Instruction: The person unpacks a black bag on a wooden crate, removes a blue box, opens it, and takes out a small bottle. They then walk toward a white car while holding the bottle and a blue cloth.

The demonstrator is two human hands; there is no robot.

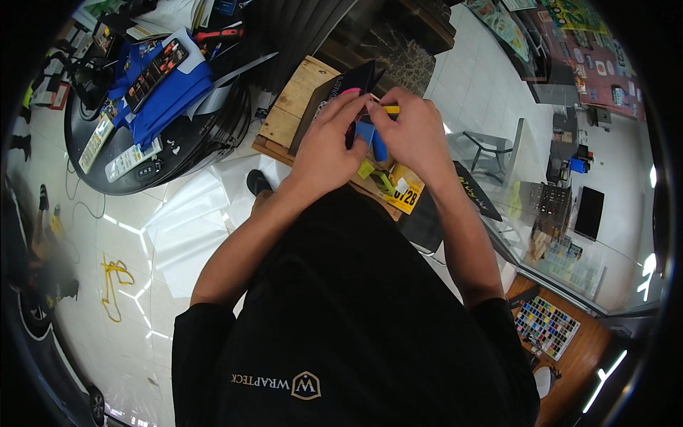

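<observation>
Both hands meet over a wooden crate (286, 107), with their fingertips almost touching. My left hand (329, 139) is closed, its fingers bent together in front of a black bag or box (353, 80) with pale lettering; what they pinch is hidden. A bit of pink (350, 91) shows at its fingers. My right hand (411, 135) is closed in a pinch, with a narrow yellow piece (392, 109) between its fingers. Just below the hands are a blue object (379, 147), a lime-green piece (366, 169) and a yellow printed card (407, 191).
A round black table (92, 174) at left carries blue cloth (171, 99), a phone (156, 75), remotes (134, 159) and a red-handled tool (219, 34). White sheeting (186, 224) and a yellow cord (111, 285) lie on the floor. Glass panels (516, 185) stand at right.
</observation>
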